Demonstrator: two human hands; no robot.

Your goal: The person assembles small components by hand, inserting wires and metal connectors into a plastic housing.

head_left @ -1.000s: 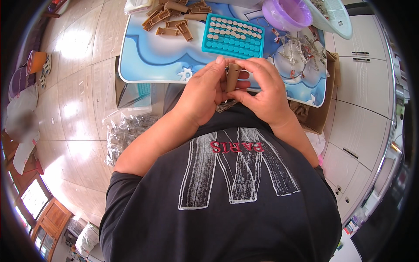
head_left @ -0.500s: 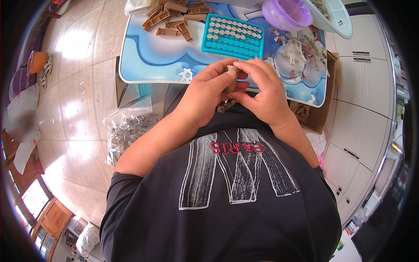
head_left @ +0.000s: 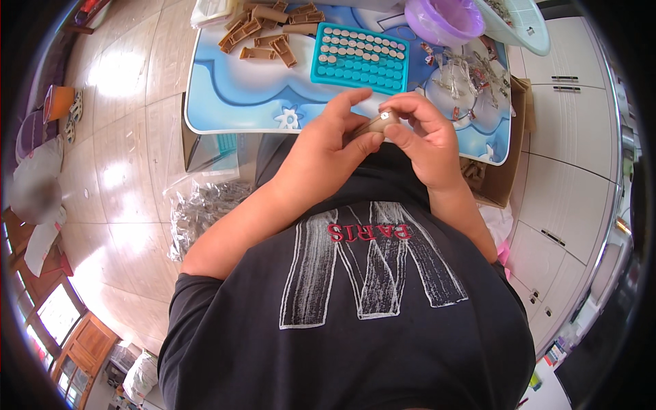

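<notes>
Between my hands, close to my body at the table's near edge, is a small tan tube-shaped plastic casing with a pale spot on its end. My right hand pinches it near this end between thumb and fingers. My left hand grips its other end with the thumb; the left index finger is stretched out away from it. Part of the casing is hidden by my fingers. Just beyond lies a teal tray with round seats, several rows of them filled with whitish discs.
Brown trough-like plastic pieces lie in a pile at the table's far left. Thin wires with small parts are heaped on the right, below a purple basin and a pale green basin. A cardboard box stands under the right edge.
The casing has tipped from upright to slanted, its end now turned toward me. My right hand has shifted slightly right, and my left index finger has lifted off.
</notes>
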